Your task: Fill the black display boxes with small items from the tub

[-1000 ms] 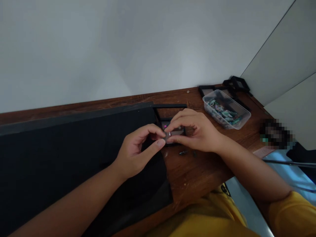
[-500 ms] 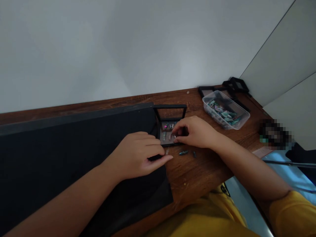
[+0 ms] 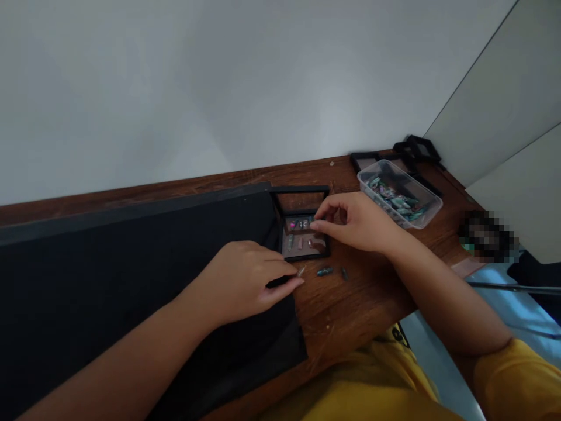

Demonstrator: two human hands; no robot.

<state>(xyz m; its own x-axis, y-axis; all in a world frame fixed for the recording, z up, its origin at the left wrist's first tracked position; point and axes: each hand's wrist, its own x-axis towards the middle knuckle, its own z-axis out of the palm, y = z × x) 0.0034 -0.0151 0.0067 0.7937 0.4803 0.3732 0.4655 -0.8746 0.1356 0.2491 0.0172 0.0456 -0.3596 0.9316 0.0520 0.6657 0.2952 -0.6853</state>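
A small black case (image 3: 328, 245) stands with its windowed lid (image 3: 302, 189) raised. Inside it, small shiny pieces lie in two rows, one with a bright pink spot (image 3: 293, 224). My right hand (image 3: 362, 219) is at the case's right side, thumb and forefinger pinched at the end of the upper row over a small piece mostly hidden by the fingertips. In front of the case, my left hand (image 3: 249, 283) has a slim clear piece (image 3: 301, 271) at its thumb and fingertips. Two dark teal pieces (image 3: 325, 271) lie on the wood to its right.
A clear plastic tub (image 3: 432, 215) of many shiny teal pieces stands at the right, with several black cases (image 3: 423, 149) behind it. A black mat (image 3: 131, 257) covers the left of the wooden table (image 3: 350, 310). A pale wall rises behind.
My right hand has shifted up from the lower row to the upper right of the case, uncovering a shiny piece in the lower row. The left hand has barely moved; its clear piece has tilted slightly.
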